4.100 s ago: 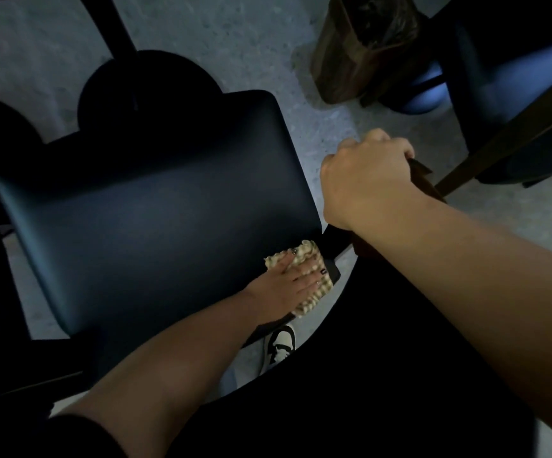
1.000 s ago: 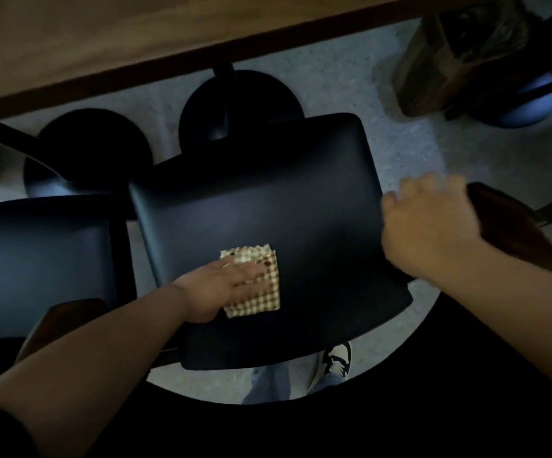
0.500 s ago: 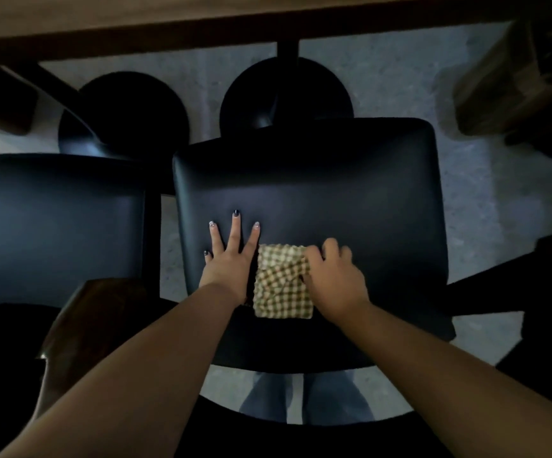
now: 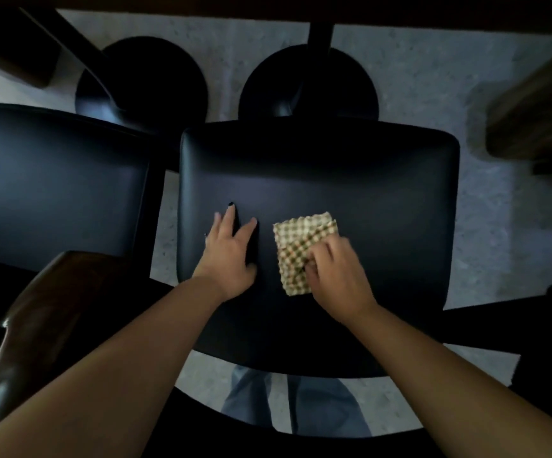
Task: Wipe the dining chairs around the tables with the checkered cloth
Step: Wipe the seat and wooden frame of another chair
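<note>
Handover just completed. A second ago the left hand (image 4: 226,259) was pressing the checkered cloth (image 4: 301,249) on the seat while the right reached in from 3 o'clock; half a second ago both hands flanked the cloth. Now the right hand (image 4: 334,276) has it: fingers curled over the cloth's near right edge, pinching it, slightly motion-blurred. The left hand lies flat on the dark chair seat (image 4: 383,209), fingers straight and spread, holding nothing, just beside the cloth at its 9 o'clock and not touching it.

Cloth is folded into a small square, lying flat near the seat's middle, a little toward the near edge. It has shifted slightly toward 3 o'clock since the last frame.

Reading: the wipe continues on this same seat with the working hand swapped. Left half likely covered already; the stretch from 12 to 4 o'clock looks like the part left. A second seat (image 4: 53,186) sits at 9 o'clock, two round table bases (image 4: 307,87) on the floor at 12.
</note>
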